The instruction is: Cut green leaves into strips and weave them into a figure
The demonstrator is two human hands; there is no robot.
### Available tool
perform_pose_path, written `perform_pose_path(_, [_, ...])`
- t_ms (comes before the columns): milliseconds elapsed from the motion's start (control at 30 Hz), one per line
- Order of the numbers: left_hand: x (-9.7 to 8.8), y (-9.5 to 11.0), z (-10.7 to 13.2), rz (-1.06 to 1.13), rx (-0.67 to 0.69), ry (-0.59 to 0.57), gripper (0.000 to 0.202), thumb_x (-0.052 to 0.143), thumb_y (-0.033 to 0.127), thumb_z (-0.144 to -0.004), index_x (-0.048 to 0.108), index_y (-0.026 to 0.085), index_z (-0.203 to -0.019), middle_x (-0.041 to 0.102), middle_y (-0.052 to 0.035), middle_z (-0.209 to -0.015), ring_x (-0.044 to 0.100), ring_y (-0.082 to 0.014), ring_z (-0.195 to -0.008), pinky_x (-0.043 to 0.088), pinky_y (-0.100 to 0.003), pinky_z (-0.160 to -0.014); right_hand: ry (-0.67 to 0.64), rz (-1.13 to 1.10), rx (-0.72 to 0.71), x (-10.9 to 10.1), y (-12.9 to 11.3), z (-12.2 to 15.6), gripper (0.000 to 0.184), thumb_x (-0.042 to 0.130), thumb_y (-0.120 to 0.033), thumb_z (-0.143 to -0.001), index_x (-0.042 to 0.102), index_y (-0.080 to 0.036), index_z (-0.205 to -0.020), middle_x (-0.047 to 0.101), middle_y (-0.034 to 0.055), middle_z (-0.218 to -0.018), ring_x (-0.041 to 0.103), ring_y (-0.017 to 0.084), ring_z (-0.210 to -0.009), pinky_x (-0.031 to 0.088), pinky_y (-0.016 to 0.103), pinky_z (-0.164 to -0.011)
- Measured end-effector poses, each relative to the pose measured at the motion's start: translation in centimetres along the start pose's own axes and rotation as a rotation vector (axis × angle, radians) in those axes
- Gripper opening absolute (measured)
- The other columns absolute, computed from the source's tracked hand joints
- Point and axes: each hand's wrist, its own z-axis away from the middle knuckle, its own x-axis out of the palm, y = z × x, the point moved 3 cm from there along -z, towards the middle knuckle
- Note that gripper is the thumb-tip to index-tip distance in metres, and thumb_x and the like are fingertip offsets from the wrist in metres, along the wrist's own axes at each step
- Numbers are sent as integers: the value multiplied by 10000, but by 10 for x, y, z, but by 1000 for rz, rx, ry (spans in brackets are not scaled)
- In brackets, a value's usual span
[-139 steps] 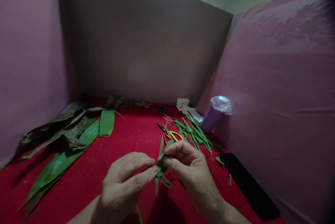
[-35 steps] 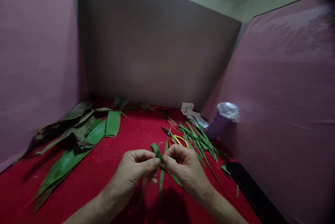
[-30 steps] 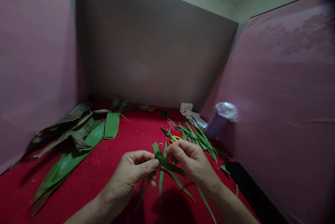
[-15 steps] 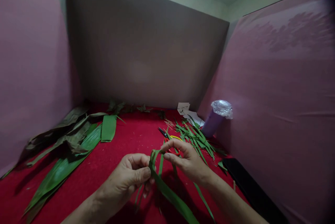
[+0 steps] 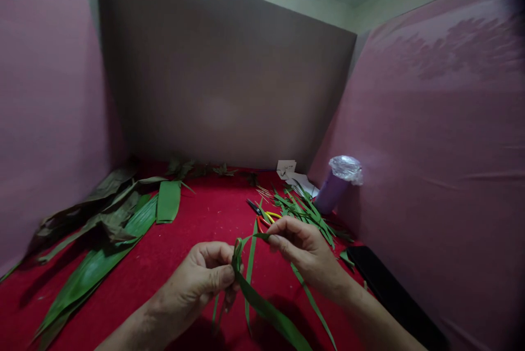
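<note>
Between thumb and fingers, my left hand (image 5: pixel 213 274) pinches a folded bundle of green leaf strips (image 5: pixel 237 257). A broad strip hangs from it toward the lower right, and thinner ends dangle below. My right hand (image 5: pixel 301 247), to the right and slightly higher, pinches the end of a narrow leaf strip (image 5: pixel 259 236) that runs across to the bundle. Just beyond my right hand lie scissors (image 5: pixel 262 215) with red and yellow handles, partly hidden by its fingers. Another long thin strip (image 5: pixel 314 299) trails below my right hand; its upper end is hidden.
Large green leaves (image 5: pixel 96 271) and dried brown leaves (image 5: pixel 86 203) lie at the left on the red cloth (image 5: pixel 213 203). Cut strips (image 5: pixel 305 211) are heaped at the right, near a purple container (image 5: pixel 330 192) with a plastic-wrapped top. A black flat object (image 5: pixel 389 291) borders the right side.
My right hand has moved a little to the right, drawing the narrow strip out farther from the bundle. My left hand keeps its hold almost in place.
</note>
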Motion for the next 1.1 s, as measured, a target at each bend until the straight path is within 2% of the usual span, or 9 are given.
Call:
perform_pose_path(100, [0,1,0,5,24,9,192,796,279,-572,684,133,-624,596,-4,-536,501,-82,-459,432,-185,-427,18,132,-64,-7,-9,4,97,548,-242,-840,617,-177,-818,553,-8,-671,500,121,-630,396,247,-583])
perform_pose_path(200, [0,2,0,9,47,28,191,801,282,-565,703,144,-653,595,0,-543,505,-85,-470,433,-184,-434,37,228,-83,-15,-13,6,105,544,-247,-843,621,-182,-810,540,-10,-655,469,119,-599,367,248,-543])
perform_pose_path(400, [0,4,-1,-20,101,33,176,794,295,-570,704,155,-626,588,4,-545,498,-87,-480,418,-189,-445,52,218,-59,-25,-8,6,87,581,-257,-820,632,-187,-818,573,5,-695,490,131,-635,378,260,-566])
perform_pose_path(567, [0,2,-1,-150,147,-7,109,737,247,-660,696,158,-613,598,-5,-595,522,-103,-553,421,-210,-528,11,41,19,-7,-10,10,69,592,-241,-807,610,-182,-775,530,-18,-649,452,109,-600,356,237,-541])
perform_pose_path(733, [1,0,-1,-210,158,-41,91,724,224,-674,690,165,-614,588,-1,-613,513,-106,-569,417,-222,-552,18,-99,57,12,-13,15,40,604,-183,-790,584,-183,-755,495,-45,-604,416,80,-539,338,202,-492])
perform_pose_path(933, [1,-1,-1,-209,127,-39,118,735,247,-650,683,154,-599,570,-1,-593,514,-108,-538,425,-218,-507,17,-134,38,21,-10,13,69,613,-163,-774,615,-198,-834,594,-6,-747,537,114,-686,440,234,-637])
perform_pose_path(1100, [-1,-5,-1,-203,86,-54,119,734,251,-646,681,151,-609,572,1,-584,508,-102,-513,438,-216,-483,-23,-283,117,29,-12,7,96,666,-249,-723,647,-189,-795,607,-7,-707,557,120,-659,449,248,-628])
